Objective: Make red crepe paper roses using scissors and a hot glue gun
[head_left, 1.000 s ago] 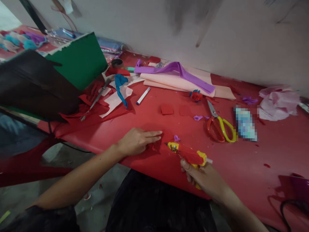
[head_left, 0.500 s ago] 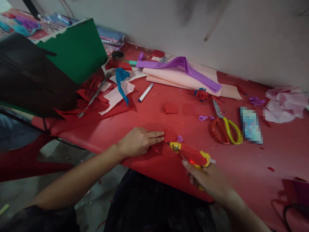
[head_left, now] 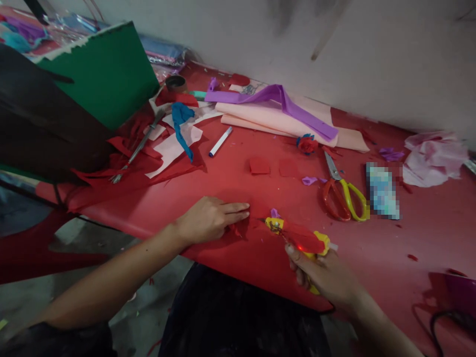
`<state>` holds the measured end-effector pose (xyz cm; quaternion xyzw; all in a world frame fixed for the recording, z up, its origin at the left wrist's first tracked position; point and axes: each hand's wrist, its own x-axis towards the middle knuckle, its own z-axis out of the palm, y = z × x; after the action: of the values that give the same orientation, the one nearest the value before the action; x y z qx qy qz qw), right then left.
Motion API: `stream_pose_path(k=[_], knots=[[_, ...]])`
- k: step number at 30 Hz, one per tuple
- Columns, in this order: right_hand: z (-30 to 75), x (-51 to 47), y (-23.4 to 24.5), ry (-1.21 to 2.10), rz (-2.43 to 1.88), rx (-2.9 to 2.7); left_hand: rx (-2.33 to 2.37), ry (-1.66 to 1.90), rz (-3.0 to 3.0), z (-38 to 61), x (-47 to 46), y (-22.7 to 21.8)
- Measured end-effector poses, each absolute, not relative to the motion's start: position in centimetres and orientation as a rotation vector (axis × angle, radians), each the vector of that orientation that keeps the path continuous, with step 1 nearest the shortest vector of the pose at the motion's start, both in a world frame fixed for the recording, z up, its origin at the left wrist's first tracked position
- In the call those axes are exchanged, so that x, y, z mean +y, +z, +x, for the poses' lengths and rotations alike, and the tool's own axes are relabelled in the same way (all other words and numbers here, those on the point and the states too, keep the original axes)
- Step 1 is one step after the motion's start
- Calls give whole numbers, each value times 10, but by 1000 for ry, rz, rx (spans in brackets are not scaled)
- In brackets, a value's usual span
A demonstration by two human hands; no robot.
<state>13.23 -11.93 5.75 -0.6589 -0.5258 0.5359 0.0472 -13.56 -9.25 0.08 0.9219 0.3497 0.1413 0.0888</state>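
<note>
My left hand (head_left: 208, 219) rests on the red tabletop near its front edge, index and middle fingers stretched out flat. Beneath and beside those fingers lies a piece of red paper (head_left: 238, 229), hard to tell from the table. In my right hand (head_left: 323, 275) is a red and yellow hot glue gun (head_left: 303, 239), gripped by its handle, a red light glowing on its side. Its nozzle points left, a short gap from my left fingertips. A purple paper scrap (head_left: 275, 213) lies just behind the nozzle. Two red paper squares (head_left: 259, 165) lie farther back.
Scissors (head_left: 336, 183) with red and yellow handles lie right of centre, beside a pixelated packet (head_left: 383, 191). Farther back are a red and blue paper flower (head_left: 307, 144), a purple strip (head_left: 275, 96) and a marker (head_left: 220, 142). A green board (head_left: 104, 74) stands left.
The glue gun has drawn slightly right, so the gap between its nozzle and my left fingertips is wider. My left hand stays at nearly the same place; the view has shifted a little.
</note>
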Motion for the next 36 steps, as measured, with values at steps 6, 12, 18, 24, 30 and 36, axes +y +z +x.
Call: stream_pose_path(k=[6, 12, 18, 24, 30, 36], knots=[[140, -116, 55, 1643, -2044, -1519, 1026, 499, 2673, -136, -93, -1], [142, -115, 57, 1580, -2056, -1466, 1022, 489, 2723, -136, -92, 0], [145, -112, 55, 1609, -2077, -1466, 1028, 464, 2706, -135, -92, 1], [159, -114, 51, 1364, -2015, -1667, 1028, 472, 2644, -136, -92, 2], [219, -128, 59, 839, -1943, -2055, 1160, 421, 2512, -140, -98, -1], [297, -130, 47, 132, -2371, -1922, 1315, 358, 2458, -130, -80, -14]])
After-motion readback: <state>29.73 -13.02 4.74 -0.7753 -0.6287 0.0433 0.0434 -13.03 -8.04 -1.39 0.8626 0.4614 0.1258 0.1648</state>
